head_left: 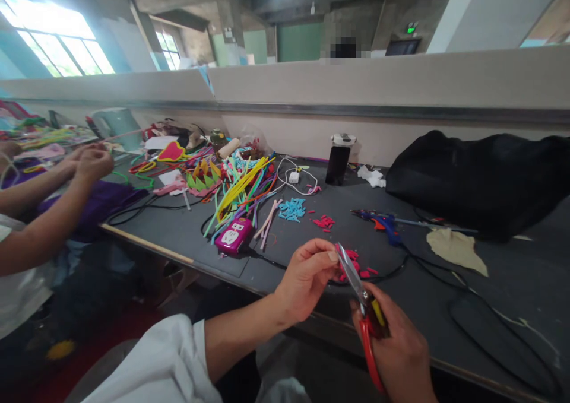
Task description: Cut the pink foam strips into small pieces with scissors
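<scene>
My right hand (396,338) grips a pair of scissors (366,314) with red handles, its blades pointing up and to the left. Close to the blade tips, my left hand (309,278) is closed in a pinch; what sits between thumb and finger is too small to make out. Just behind the blades lies a pile of short red pieces (367,272) on the dark table (307,260). Farther back are a smaller heap of red pieces (325,222) and a heap of short blue pieces (291,209).
A purple power socket (234,235) stands left, beside a bundle of colourful fuzzy stems (244,189). A blue glue gun (388,228) trails a black cable on the right. Behind are a dark bottle (338,161) and a black bag (476,183). Another person's hands (91,162) work at far left.
</scene>
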`<state>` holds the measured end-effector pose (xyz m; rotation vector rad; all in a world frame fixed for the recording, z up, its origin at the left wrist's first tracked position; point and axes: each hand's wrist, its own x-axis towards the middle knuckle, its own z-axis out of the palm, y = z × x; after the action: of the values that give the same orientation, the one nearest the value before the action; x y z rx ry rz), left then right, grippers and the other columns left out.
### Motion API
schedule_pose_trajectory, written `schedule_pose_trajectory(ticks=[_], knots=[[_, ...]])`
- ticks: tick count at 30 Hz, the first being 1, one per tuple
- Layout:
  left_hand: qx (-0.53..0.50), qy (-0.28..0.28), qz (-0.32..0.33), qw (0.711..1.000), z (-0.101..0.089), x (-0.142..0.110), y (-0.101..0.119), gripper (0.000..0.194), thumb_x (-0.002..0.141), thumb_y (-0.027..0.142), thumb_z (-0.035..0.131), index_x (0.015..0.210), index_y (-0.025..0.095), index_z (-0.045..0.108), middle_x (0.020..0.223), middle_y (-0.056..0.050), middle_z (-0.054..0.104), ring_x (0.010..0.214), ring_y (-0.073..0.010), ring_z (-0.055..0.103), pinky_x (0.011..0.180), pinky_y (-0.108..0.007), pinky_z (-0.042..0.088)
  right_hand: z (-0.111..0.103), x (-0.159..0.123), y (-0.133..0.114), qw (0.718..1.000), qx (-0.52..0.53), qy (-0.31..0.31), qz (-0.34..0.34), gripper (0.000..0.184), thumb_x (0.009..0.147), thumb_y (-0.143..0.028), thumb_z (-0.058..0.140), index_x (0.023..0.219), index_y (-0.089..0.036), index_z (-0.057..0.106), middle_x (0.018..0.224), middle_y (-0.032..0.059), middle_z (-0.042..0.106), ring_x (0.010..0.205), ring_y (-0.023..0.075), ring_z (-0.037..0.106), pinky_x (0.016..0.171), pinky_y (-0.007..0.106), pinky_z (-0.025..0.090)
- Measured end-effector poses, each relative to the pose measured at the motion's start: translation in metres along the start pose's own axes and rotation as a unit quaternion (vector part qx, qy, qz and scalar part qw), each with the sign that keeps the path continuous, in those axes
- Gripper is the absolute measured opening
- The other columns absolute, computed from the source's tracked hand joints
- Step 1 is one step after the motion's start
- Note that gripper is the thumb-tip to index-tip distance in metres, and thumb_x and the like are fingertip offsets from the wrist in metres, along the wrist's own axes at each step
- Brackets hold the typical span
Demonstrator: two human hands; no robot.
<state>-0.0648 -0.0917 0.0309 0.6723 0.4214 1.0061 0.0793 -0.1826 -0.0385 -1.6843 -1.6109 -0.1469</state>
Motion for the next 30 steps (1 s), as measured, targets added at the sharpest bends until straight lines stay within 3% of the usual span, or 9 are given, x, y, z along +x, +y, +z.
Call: schedule_pose_trajectory(ticks=[18, 26, 30], knots=[[0.009, 0.008, 0.001, 1.0, 0.0012, -0.0011, -0.0012, 0.015, 0.069, 0.022, 0.075, 0.074, 0.015, 0.063, 0.068, 0.001, 0.062, 0.063, -0.011, 0.057, 0.064, -0.025, 0.043, -0.0001, -0.0048, 0.0042, 0.998, -0.019, 0.019, -0.061, 0.03, 0.09, -0.032, 0.05, 0.11, -0.016, 0.064, 0.092, 0.005, 0.075, 0.076, 0.0166, 0.073, 0.073, 0.025, 0.057], [0.013, -0.001, 0.002, 1.0, 0.0004, -0.0009, -0.0022, 0.012, 0.071, 0.02, 0.073, 0.076, 0.015, 0.063, 0.069, 0.0, 0.061, 0.063, -0.0107, 0.056, 0.063, -0.025, 0.041, -0.0005, -0.0072, 0.0052, 0.997, -0.016, 0.021, -0.067, 0.031, 0.09, -0.033, 0.047, 0.107, -0.016, 0.067, 0.089, 0.0059, 0.076, 0.072, 0.0173, 0.073, 0.07, 0.025, 0.058], [0.046, -0.005, 0.017, 0.999, -0.0038, 0.0026, -0.0013, 0.011, 0.071, 0.021, 0.07, 0.074, 0.015, 0.061, 0.062, 0.002, 0.054, 0.058, -0.0088, 0.049, 0.061, -0.024, 0.038, -0.0032, -0.0029, -0.0002, 0.998, -0.003, 0.047, -0.034, 0.03, 0.089, -0.036, 0.052, 0.103, -0.015, 0.068, 0.085, 0.0054, 0.076, 0.068, 0.0165, 0.073, 0.066, 0.023, 0.058]])
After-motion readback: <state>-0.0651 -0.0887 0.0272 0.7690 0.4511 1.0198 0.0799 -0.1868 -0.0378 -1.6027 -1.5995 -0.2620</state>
